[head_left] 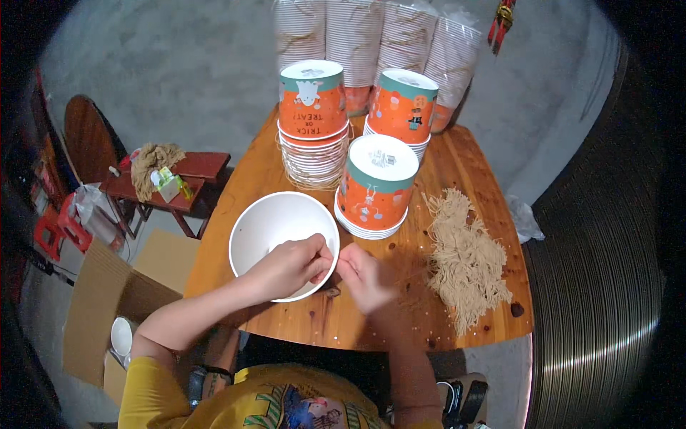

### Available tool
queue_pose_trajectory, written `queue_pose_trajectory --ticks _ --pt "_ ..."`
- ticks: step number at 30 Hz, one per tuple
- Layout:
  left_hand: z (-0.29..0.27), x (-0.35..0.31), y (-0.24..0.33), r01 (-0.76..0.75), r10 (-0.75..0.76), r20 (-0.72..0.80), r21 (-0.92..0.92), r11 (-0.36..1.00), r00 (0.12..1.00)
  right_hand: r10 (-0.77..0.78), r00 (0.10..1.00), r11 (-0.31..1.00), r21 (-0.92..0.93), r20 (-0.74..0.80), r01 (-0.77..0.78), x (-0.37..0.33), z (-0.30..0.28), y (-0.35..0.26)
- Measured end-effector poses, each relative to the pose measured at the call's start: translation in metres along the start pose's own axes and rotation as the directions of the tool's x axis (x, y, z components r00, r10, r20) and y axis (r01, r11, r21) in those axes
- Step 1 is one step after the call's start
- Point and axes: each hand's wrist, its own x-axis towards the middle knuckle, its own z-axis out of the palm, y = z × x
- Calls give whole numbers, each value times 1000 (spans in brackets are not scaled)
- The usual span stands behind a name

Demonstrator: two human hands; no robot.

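Observation:
A white paper bucket (246,232) stands mouth up near the front of the wooden table, its inside facing me. My left hand (296,266) reaches over its mouth with curled fingers close to the right rim. Just outside that rim, my right hand (366,280) has thumb and fingers pinched together, slightly blurred. The fingertips of both hands nearly meet at the rim; whatever they grip is too small or hidden to make out. Right of them lies a loose heap of tan cords (468,264).
Upside-down stacks of orange and green printed paper buckets (375,189) stand beyond my hands; cords drape around the left stack (314,161). Tall plastic-wrapped stacks (354,43) line the table's back. An open cardboard box (107,300) sits on the floor at left, near a red bench (204,164).

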Motion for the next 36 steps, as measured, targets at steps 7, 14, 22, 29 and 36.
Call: queue_pose_trajectory --ticks 7,14,22,29,36 --pt "3 6 -6 -64 79 -62 210 976 995 171 976 983 -93 132 -160 6 -9 -11" --pt "-10 8 -9 48 -48 17 -1 999 999 150 979 919 346 136 -189 3 6 21" --pt "-18 12 -25 193 -159 111 -512 837 981 334 937 895 276 104 -350 -2 3 8" --pt "-22 9 -31 201 -157 126 -545 814 980 319 943 911 244 96 -333 -1 7 9" --pt "-15 12 -18 183 -106 166 -563 806 980 340 938 912 222 59 -345 -3 10 9"
